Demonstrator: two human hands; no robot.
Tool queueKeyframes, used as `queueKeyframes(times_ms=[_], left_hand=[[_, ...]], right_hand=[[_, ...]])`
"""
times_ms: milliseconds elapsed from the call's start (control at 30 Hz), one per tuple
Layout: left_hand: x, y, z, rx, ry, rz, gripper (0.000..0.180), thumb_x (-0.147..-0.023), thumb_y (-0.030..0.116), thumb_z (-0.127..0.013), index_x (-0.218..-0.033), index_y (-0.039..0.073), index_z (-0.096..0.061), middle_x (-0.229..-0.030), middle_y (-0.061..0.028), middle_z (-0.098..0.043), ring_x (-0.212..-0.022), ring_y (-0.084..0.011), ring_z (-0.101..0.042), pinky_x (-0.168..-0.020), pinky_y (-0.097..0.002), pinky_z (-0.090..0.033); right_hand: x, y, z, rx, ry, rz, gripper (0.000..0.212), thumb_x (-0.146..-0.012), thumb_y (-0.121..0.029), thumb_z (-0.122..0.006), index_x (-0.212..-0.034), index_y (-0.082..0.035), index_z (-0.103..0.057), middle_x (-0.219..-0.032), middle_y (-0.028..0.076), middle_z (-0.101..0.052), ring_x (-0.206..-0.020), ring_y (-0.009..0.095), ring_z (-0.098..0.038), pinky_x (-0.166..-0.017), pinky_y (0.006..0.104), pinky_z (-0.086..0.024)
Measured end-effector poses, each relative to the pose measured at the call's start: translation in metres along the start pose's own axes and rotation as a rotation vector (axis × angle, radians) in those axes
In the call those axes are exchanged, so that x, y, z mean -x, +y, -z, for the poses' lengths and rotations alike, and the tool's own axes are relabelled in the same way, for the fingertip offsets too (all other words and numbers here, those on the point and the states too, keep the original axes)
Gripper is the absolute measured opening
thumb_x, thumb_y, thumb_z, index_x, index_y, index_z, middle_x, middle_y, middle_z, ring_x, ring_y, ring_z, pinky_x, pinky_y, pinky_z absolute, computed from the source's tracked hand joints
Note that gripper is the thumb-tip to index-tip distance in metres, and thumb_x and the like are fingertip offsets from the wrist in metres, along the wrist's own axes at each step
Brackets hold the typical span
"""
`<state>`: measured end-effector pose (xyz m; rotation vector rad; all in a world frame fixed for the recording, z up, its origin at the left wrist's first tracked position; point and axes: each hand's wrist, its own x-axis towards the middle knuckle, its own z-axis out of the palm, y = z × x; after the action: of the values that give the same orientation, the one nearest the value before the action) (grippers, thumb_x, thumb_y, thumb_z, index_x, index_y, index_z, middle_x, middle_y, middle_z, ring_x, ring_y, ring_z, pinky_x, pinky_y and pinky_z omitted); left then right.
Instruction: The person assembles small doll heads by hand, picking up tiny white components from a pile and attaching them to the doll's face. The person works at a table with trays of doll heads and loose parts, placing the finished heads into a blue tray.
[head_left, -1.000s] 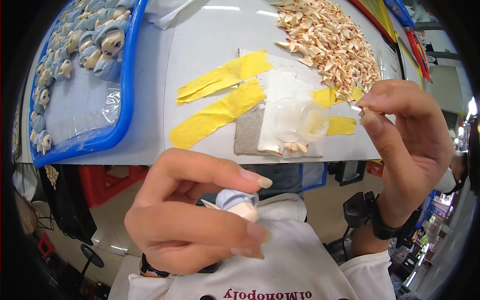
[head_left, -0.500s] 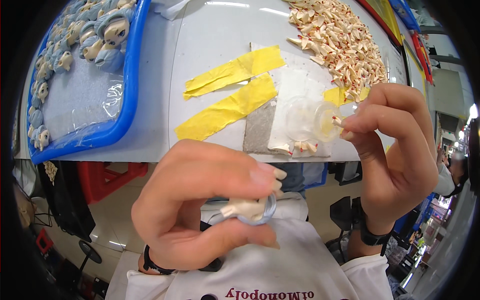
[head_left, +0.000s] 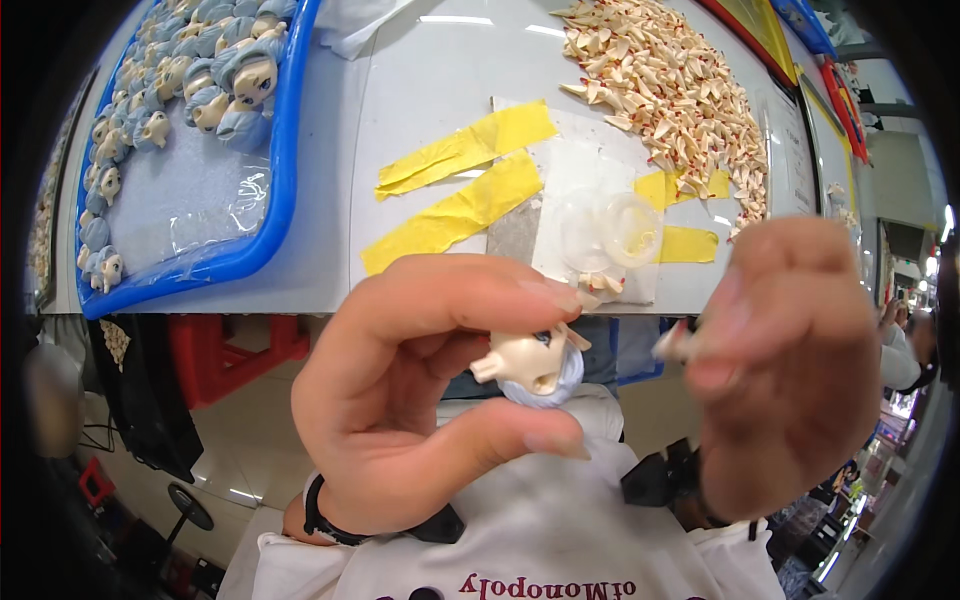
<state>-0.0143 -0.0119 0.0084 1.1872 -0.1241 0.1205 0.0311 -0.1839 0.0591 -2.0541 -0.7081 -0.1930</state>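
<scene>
Between the thumb and forefinger of my left hand (head_left: 400, 400) is a small doll head (head_left: 535, 368) with pale blue hair, tilted so that a hole in its cream side shows. My right hand (head_left: 785, 360), smeared by motion, pinches a small cream pointed piece (head_left: 676, 343) with a red end. It is held apart from the head, to its right. Behind the hands, a clear round plastic cup (head_left: 628, 232) lies on a white sheet at the table's front edge. A few loose pointed pieces (head_left: 602, 283) lie beside the cup.
A large pile of cream, red-tipped pieces (head_left: 665, 90) covers the table's back right. At the left is a blue tray (head_left: 285, 190) with several blue-haired doll heads (head_left: 155, 130). Yellow tape strips (head_left: 455, 210) stick to the table. A red stool (head_left: 235, 355) stands below.
My right hand has moved from beside the cup down toward me, carrying the pointed piece. My left hand has shifted slightly right and turned the doll head, showing more of its side.
</scene>
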Motion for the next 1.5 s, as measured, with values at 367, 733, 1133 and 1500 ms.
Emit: queueKeyframes(times_ms=[367,733,1133,1500], left_hand=[[0.000,-0.003,0.007,-0.280,-0.184,-0.242,0.050,-0.070,0.028,-0.075,-0.099,-0.004,-0.050,-0.091,-0.0140,-0.053,-0.073,-0.0131,-0.054,-0.066,-0.0211,-0.042],[0.000,0.010,0.000,-0.520,-0.171,-0.267,0.056,-0.063,0.026,-0.080,-0.102,-0.005,-0.055,-0.087,-0.0115,-0.056,-0.072,-0.0109,-0.052,-0.064,-0.0201,-0.036],[-0.016,0.009,-0.020,-0.890,-0.249,-0.572,0.042,-0.065,0.016,-0.075,-0.097,-0.001,-0.055,-0.086,-0.0120,-0.054,-0.069,-0.0206,-0.052,-0.057,-0.0292,-0.042],[-0.028,0.048,0.065,-1.361,0.194,-0.378,0.031,-0.086,0.006,-0.051,-0.115,-0.005,-0.049,-0.120,-0.0148,-0.048,-0.109,-0.0227,-0.047,-0.096,-0.0340,-0.034]], right_hand=[[0.018,-0.012,-0.031,-0.014,0.163,-0.003,0.015,-0.069,-0.004,-0.067,-0.078,-0.009,-0.057,-0.073,0.006,-0.048,-0.064,0.013,-0.044,-0.058,0.0218,-0.037],[0.010,-0.004,-0.006,0.008,-0.019,0.084,0.027,-0.055,0.005,-0.071,-0.075,-0.010,-0.060,-0.069,0.004,-0.052,-0.061,0.014,-0.048,-0.052,0.0229,-0.036],[0.018,-0.015,0.010,-0.461,-0.174,-0.477,0.073,-0.062,-0.017,-0.081,-0.119,0.004,-0.039,-0.099,0.010,-0.057,-0.090,0.014,-0.056,-0.078,0.0271,-0.047],[0.068,0.091,0.209,0.500,0.262,-0.777,0.023,-0.078,-0.004,-0.053,-0.101,-0.002,-0.057,-0.089,0.004,-0.059,-0.079,0.010,-0.055,-0.071,0.0240,-0.043]])
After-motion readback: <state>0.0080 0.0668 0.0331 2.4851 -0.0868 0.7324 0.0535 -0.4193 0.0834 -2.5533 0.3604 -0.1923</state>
